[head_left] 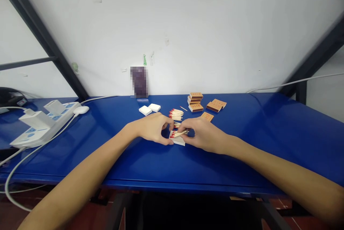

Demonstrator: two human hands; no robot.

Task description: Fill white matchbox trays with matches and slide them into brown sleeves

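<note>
A small white matchbox tray [179, 143] lies on the blue table between my hands. My left hand [154, 128] steadies its left end, thumb at the near edge and fingers at the far side. Several red-tipped matches [176, 134] lie in or just over the tray, pinched by the thumb and fingers of my right hand [205, 135]. Just beyond, a loose pile of matches [176, 114] has its red heads facing left, and more matches [176, 125] show partly between my hands. One single match [183, 108] lies apart from the pile.
Two white trays [149, 109] sit at the left. Orange-brown matchboxes [196, 101] are stacked at the back, with more sleeves [216, 105] to the right and another sleeve [207, 116] by my right hand. A white power strip [45, 126] with cables occupies the table's left side; a wall stands behind.
</note>
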